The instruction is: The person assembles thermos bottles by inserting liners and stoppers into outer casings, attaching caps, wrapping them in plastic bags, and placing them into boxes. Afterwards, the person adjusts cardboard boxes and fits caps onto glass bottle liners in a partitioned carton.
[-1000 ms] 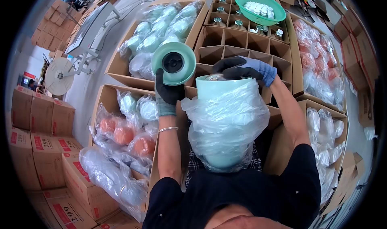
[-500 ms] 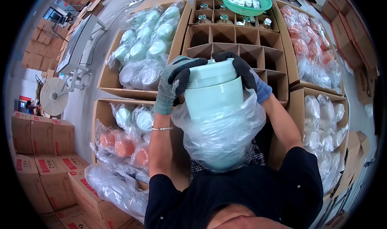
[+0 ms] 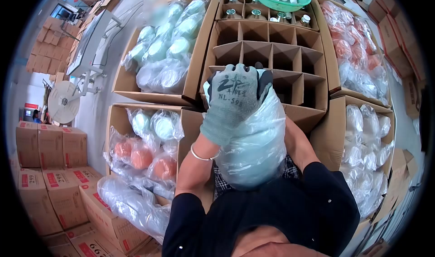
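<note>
A pale green container (image 3: 253,144) in a clear plastic bag stands upright in front of my torso, the bag now drawn up around its top. My left hand (image 3: 235,98), in a grey glove with black print, lies over the top with its fingers bent round the upper edge. Behind it, my right hand (image 3: 265,81) is mostly hidden; only dark glove fingertips show at the container's top right. The lid is covered by the hands and bag. Beyond them sits a carton with cardboard dividers (image 3: 286,53).
Cartons of bagged green items (image 3: 121,82) and bagged orange and clear ones (image 3: 110,134) stand left. More bagged goods fill cartons (image 3: 333,71) on the right. A green basin (image 3: 278,4) of white caps rests over metallic bottles. Sealed boxes (image 3: 34,184) are stacked far left.
The lid has gone from my left hand onto the container. The bag has been pulled up over the top, and my left hand has moved right, across it.
</note>
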